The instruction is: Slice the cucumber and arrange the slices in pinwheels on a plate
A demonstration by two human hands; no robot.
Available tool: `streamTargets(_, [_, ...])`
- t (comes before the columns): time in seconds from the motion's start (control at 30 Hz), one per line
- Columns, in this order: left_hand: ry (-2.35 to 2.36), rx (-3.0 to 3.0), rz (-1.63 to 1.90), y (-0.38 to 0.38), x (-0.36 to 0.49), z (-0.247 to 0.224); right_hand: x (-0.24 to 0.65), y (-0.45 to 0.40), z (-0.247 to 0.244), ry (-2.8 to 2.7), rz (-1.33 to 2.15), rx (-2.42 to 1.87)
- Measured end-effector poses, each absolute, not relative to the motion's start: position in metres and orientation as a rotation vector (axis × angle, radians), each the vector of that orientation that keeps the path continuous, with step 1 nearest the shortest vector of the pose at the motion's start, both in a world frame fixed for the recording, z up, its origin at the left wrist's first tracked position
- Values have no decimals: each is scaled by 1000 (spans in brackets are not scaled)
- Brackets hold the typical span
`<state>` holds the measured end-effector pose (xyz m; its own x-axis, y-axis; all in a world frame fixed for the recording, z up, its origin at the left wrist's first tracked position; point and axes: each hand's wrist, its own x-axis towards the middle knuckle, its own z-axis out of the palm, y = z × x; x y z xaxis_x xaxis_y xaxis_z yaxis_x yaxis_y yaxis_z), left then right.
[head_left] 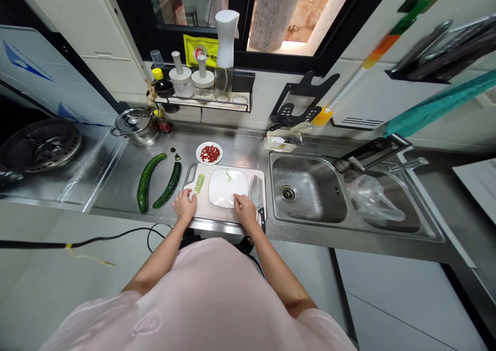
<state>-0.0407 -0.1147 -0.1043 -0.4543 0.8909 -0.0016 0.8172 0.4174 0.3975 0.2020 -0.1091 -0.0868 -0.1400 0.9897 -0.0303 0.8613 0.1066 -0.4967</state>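
My left hand (184, 205) rests at the left edge of the cutting board (201, 210), fingers apart and holding nothing. Just beyond its fingertips lies a short row of cucumber slices (199, 184). My right hand (245, 209) is at the near right corner of the white plate (222, 191), its fingers closed on the rim. A few thin cucumber slices (228, 175) curve along the far part of this plate. To the right, a kitchen knife (256, 192) lies on the board, its black handle pointing toward me.
Two whole cucumbers (147, 183) (169, 186) and cut ends (177, 157) lie left of the board. Behind it stands a small plate of red chopped pieces (210, 153). A lidded steel pot (136, 126) is at back left. The double sink (310, 186) is on the right.
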Motion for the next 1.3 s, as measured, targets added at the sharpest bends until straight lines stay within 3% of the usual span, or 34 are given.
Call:
streamTargets(0.37, [2476,1434,389,-109,-36,-101,204,-114,-94,-1986,535,-1734])
streamTargets(0.83, [2478,1400,501,-102,-33,-105,208,-114,-95,-1931,572,-1709])
streamTargets(1.1, [2353,1370,760,-102,-37,-115,210,-116,-96,-1919,572,-1690])
streamTargets(1.3, [1835,1103,1229,-87,-37,-104,206,-110,-82,-1855,584,-1624])
